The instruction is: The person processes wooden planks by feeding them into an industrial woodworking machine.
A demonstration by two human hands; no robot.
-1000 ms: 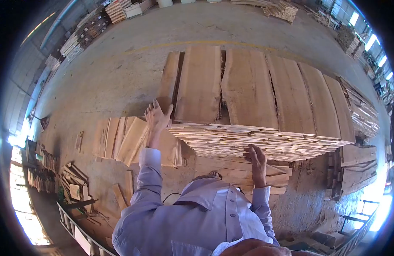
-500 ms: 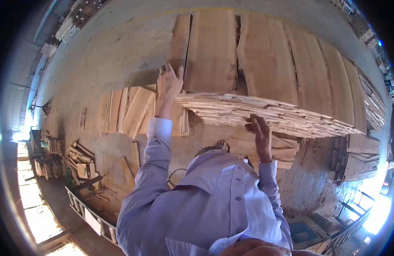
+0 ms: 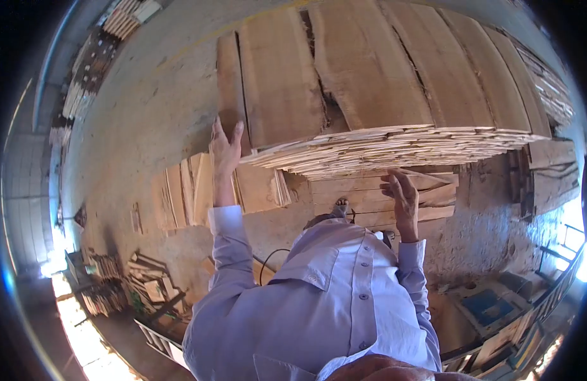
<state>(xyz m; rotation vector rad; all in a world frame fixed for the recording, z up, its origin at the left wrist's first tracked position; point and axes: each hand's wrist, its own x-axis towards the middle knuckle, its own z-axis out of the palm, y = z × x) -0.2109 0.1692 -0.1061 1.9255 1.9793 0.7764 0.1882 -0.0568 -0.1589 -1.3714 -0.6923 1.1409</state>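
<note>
A broad stack of sawn wooden boards rises in front of me, its top layer of wide planks (image 3: 370, 70) lying side by side with dark gaps between. My left hand (image 3: 225, 152) is at the near left corner of the stack, against the end of a narrow board (image 3: 229, 89). Its thumb and fingers are spread, and I see no closed grip. My right hand (image 3: 403, 197) hangs just short of the stack's layered front edge (image 3: 382, 149), fingers loosely bent and apart, with nothing in it.
Lower boards (image 3: 255, 187) lie on the floor at the left, and more planks (image 3: 363, 200) lie by my foot. Scrap wood (image 3: 154, 279) is piled at the lower left. Another board pile (image 3: 551, 174) stands at the right, with a metal railing (image 3: 157, 343) behind me.
The view has shifted, so the stack appears further left and higher. My left hand stays by the narrow board's near end, and my right hand remains off the front edge.
</note>
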